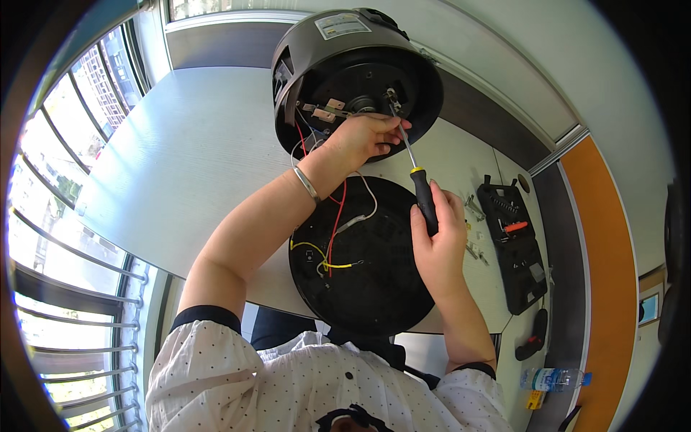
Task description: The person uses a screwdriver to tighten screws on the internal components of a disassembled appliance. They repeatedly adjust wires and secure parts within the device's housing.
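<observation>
A dark, round appliance body point(317, 54), probably a rice cooker, lies on its side at the back of the table with its open underside toward me. My right hand point(445, 241) grips the black handle of a screwdriver point(425, 201). The blade reaches up to a small metal fitting point(392, 95) inside the underside. Close to the tip, my left hand point(363, 138) has its fingers curled in against the screwdriver's shaft; exactly what they pinch is partly hidden. Red, white and yellow wires point(337, 223) run from the body down over a round black base cover point(381, 281) in front of me.
At right lies an open black tool case point(507, 230) with an orange-red item inside. Small metal parts point(473, 248) are scattered beside it. Nearer are a black-and-red tool point(531, 338) and a plastic bottle point(554, 379) lying down. A barred window point(72, 237) stands at left.
</observation>
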Demonstrator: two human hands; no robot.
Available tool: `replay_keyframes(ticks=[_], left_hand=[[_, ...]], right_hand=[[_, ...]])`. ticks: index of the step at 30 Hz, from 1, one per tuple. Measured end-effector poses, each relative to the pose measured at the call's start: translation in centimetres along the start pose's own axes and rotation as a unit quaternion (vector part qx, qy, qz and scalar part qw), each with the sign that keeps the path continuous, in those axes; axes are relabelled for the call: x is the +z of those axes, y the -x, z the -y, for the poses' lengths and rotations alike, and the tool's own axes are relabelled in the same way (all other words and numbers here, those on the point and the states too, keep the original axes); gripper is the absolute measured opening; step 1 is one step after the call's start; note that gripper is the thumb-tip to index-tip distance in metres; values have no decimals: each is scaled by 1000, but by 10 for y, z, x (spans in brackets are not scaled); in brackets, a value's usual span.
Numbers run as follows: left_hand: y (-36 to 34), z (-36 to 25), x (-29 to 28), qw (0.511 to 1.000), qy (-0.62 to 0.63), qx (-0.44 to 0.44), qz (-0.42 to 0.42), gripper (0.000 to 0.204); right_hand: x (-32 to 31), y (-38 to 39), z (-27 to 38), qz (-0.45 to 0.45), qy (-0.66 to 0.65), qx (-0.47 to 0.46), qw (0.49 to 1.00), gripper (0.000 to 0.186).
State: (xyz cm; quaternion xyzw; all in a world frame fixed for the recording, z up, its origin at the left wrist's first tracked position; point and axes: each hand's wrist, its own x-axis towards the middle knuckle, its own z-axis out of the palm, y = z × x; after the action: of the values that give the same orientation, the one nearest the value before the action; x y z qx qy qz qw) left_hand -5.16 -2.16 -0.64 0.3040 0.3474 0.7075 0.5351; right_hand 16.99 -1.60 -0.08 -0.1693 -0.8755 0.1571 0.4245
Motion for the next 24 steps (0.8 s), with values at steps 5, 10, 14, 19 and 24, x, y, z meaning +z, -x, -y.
replay_keyframes(ticks=[5, 10, 14, 19, 24], left_hand=[[0, 2, 4, 999, -13, 2, -53, 18], [2, 1, 12, 994, -17, 21, -109, 14], [0, 1, 17, 990, -15, 26, -136, 15], [-2, 4, 16, 985, -24, 34, -170, 16], [1, 2, 22, 977, -60, 36, -199, 17]], right_hand=[[0, -1, -1, 15, -86, 72, 994, 37], [-11, -13, 8, 69, -453, 359, 813, 36], [-16, -14, -20, 123, -652, 388, 640, 38], [-20, -18, 4, 101, -534, 396, 740, 48], [-10, -5, 8, 101, -298, 268, 911, 48]])
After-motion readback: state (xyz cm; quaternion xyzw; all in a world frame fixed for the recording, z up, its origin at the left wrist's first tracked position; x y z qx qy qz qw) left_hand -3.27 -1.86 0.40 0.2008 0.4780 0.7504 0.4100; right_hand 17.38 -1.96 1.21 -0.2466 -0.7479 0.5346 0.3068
